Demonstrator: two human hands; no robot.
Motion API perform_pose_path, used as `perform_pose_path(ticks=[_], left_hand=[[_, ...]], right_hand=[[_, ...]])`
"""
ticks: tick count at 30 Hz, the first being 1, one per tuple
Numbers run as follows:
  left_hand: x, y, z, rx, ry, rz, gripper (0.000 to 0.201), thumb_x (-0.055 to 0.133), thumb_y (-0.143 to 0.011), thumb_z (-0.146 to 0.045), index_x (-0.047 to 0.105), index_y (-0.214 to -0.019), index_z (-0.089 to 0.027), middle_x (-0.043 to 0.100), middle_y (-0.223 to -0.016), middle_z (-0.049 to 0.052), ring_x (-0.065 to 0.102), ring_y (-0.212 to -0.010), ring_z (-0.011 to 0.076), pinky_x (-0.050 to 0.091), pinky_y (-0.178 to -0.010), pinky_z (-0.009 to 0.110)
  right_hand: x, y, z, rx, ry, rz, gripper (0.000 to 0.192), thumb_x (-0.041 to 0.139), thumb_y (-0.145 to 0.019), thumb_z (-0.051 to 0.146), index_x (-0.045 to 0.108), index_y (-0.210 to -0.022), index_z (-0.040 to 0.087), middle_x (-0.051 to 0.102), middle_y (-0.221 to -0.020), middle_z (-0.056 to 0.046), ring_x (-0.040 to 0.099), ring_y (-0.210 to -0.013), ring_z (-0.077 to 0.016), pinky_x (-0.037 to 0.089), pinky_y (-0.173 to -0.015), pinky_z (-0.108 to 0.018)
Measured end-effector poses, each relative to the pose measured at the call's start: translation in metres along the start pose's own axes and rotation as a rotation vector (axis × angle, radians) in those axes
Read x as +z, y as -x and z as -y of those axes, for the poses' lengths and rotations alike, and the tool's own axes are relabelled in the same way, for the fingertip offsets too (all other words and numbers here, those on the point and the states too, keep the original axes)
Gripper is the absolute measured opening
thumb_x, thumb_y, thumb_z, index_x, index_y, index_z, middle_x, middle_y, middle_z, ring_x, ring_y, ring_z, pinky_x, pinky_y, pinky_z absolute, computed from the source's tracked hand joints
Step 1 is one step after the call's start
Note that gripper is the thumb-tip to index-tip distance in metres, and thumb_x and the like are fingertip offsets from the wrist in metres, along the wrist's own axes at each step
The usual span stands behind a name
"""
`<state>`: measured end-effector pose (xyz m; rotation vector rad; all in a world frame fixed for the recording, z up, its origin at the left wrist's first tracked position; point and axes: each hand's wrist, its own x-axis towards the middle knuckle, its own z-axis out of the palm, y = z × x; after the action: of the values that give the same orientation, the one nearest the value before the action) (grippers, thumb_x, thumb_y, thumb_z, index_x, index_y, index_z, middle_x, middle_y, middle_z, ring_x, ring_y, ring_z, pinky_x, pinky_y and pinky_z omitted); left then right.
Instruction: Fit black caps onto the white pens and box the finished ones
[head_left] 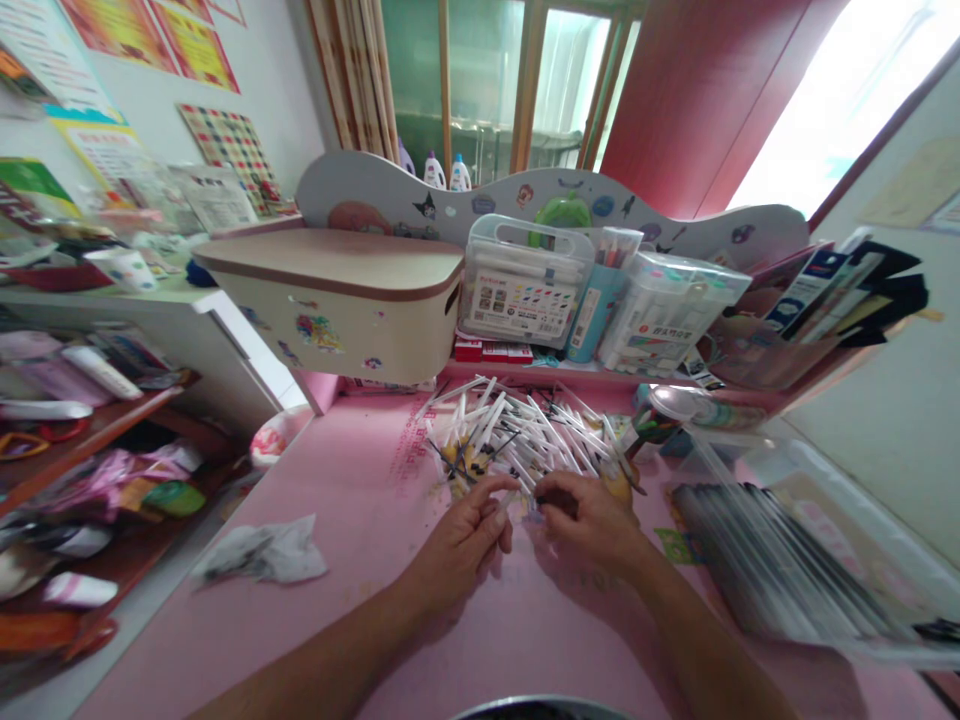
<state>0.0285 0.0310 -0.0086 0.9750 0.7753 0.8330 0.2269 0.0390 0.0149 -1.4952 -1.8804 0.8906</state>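
Note:
My left hand point(466, 532) is closed in a pinch around a thin whitish tube point(507, 502) that points toward the other hand. Close beside it, my right hand point(592, 518) has its fingers curled together at a small dark piece point(541, 499), too blurred to name. Just beyond both hands lies a loose heap of slim white sticks point(551, 437), mixed with black thin parts point(465, 462) and some yellowish pieces. Both hands are low over the pink table point(360, 500).
At right, a clear plastic bin point(892, 540) holds long dark sticks. A crumpled white bag point(266, 552) lies at left. Behind the heap, a shelf carries a lidded beige box point(337, 320), marker cases point(525, 285) and a blue pencil holder point(589, 310). A dark round rim point(540, 708) shows at the front.

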Motion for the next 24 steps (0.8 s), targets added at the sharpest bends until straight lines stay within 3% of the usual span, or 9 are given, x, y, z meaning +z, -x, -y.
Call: perform_pose_path(ticks=[5,9,14,24], left_hand=[[0.001,0.002,0.000,-0.031,-0.041,0.050,0.053,0.058,-0.092,-0.040,0.039,-0.139,-0.027,0.057,-0.070,-0.006,0.037,-0.046,0.0069,0.020,-0.043,0.020],[0.003,0.004,-0.001,-0.042,-0.017,0.079,0.036,0.060,-0.090,-0.038,0.050,-0.121,-0.022,0.055,-0.068,-0.005,0.042,-0.051,0.0082,0.028,-0.049,0.021],[0.002,0.004,-0.001,-0.023,-0.085,0.125,0.018,0.059,-0.090,-0.034,0.056,-0.096,-0.018,0.057,-0.071,-0.001,0.048,-0.060,0.0101,0.037,-0.059,0.023],[-0.004,0.001,-0.002,0.106,-0.458,0.070,0.025,0.050,-0.092,-0.027,0.068,-0.107,-0.018,0.059,-0.074,0.000,0.055,-0.068,0.0149,0.044,-0.066,0.026]], right_hand=[[0.001,0.001,0.007,0.079,-0.501,-0.085,0.017,0.060,-0.078,0.028,0.071,-0.089,0.020,0.062,-0.071,0.001,0.053,-0.056,-0.0113,0.043,-0.052,-0.023],[0.005,0.001,0.012,0.140,-0.645,-0.078,0.019,0.071,-0.072,0.032,0.066,-0.087,0.020,0.057,-0.062,0.004,0.052,-0.055,-0.0106,0.043,-0.051,-0.021],[0.009,0.001,0.013,0.100,-0.585,-0.050,0.012,0.068,-0.073,0.028,0.066,-0.080,0.019,0.059,-0.067,0.002,0.054,-0.058,-0.0111,0.044,-0.055,-0.023],[0.007,0.003,0.006,0.007,-0.407,-0.015,0.011,0.062,-0.076,0.021,0.072,-0.082,0.020,0.065,-0.073,0.000,0.057,-0.064,-0.0131,0.045,-0.060,-0.023]])
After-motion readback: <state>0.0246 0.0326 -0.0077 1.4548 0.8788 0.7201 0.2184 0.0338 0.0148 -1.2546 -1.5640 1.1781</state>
